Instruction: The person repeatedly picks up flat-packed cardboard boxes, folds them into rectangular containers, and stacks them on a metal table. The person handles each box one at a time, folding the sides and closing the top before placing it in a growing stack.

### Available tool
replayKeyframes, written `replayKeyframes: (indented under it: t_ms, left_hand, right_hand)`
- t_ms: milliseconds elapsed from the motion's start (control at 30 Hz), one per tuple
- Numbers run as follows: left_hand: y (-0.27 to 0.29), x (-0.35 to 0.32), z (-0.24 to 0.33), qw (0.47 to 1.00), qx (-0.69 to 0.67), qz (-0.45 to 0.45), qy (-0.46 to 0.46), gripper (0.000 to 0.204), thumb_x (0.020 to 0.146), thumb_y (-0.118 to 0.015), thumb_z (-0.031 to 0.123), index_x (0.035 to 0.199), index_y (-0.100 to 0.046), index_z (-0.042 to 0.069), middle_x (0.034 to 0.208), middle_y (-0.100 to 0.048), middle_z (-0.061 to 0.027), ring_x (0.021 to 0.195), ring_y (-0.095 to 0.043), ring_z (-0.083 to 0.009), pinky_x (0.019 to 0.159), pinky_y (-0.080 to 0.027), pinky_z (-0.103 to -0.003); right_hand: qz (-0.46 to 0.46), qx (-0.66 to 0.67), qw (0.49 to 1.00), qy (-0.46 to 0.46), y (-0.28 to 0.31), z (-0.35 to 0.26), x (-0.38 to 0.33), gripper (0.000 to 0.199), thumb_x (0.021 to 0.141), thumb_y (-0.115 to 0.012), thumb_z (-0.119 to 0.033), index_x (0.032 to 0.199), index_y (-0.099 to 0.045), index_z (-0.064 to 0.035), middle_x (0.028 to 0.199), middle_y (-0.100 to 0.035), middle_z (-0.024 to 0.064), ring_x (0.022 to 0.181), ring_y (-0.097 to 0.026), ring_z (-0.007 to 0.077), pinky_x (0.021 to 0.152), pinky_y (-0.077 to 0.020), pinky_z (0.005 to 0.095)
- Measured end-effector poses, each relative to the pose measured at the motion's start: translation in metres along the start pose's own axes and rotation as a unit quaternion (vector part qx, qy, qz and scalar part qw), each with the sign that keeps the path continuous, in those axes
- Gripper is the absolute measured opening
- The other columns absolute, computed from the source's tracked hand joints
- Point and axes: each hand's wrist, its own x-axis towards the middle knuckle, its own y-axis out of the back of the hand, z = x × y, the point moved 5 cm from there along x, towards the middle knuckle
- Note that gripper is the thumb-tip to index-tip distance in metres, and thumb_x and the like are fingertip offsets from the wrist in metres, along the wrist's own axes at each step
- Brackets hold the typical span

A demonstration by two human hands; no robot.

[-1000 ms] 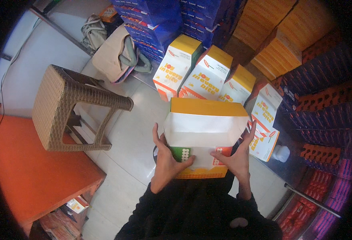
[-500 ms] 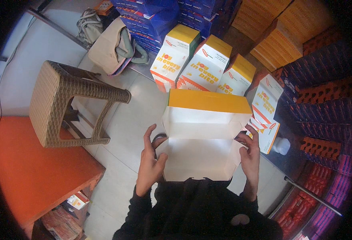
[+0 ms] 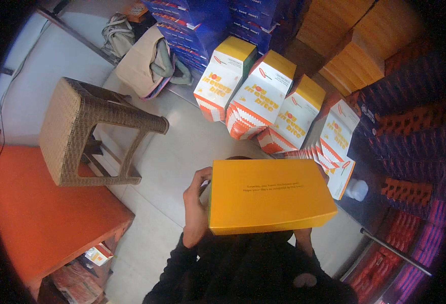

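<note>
A yellow cardboard box [image 3: 271, 195] with its lid closed is held in front of my body, its top facing up and small dark print across it. My left hand [image 3: 196, 207] grips the box's left side, the fingers bent against the edge. On the opposite side my right hand [image 3: 304, 236] is mostly hidden behind the box. Only its wrist below and a bit of finger beyond the far right corner show. The front of the box tilts a little over my dark sleeves.
Beyond the box, stacks of flat white, orange and yellow cartons [image 3: 256, 96] lean in rows. Blue boxes [image 3: 182, 30] are piled behind them. A brown woven stool [image 3: 71, 131] lies tipped on the left by an orange table [image 3: 56, 218]. A beige bag [image 3: 142, 66] rests on the floor.
The box was open with its white inside showing; its yellow lid is now folded down over it. My right hand has gone largely out of sight behind the box.
</note>
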Motion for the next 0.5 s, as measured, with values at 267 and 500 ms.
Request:
replayKeyframes:
  t_ms: [267,500]
  left_hand:
    - [-0.005,0.004,0.003,0.999,-0.049,0.012,-0.006,0.029,0.077,-0.064,-0.001,0.105,-0.057,-0.001,0.101,-0.065,-0.0135,0.096,-0.061,-0.0201,0.087,-0.045,-0.031]
    - [0.001,0.022,-0.009,0.988,0.034,-0.07,-0.137,0.026,0.079,-0.061,-0.001,0.105,-0.06,-0.002,0.101,-0.066,-0.0113,0.098,-0.06,-0.0186,0.092,-0.044,-0.031]
  right_hand:
    - [-0.035,0.04,0.998,0.013,-0.005,-0.006,0.006,0.047,0.08,-0.064,-0.005,0.124,-0.049,0.0004,0.121,-0.056,0.0105,0.113,-0.053,0.0205,0.096,-0.042,0.032]
    - [-0.071,0.2,0.977,-0.03,0.012,-0.002,0.056,0.044,0.081,-0.066,-0.008,0.122,-0.052,0.0006,0.119,-0.059,0.0109,0.113,-0.054,0.0201,0.096,-0.0418,0.0319]
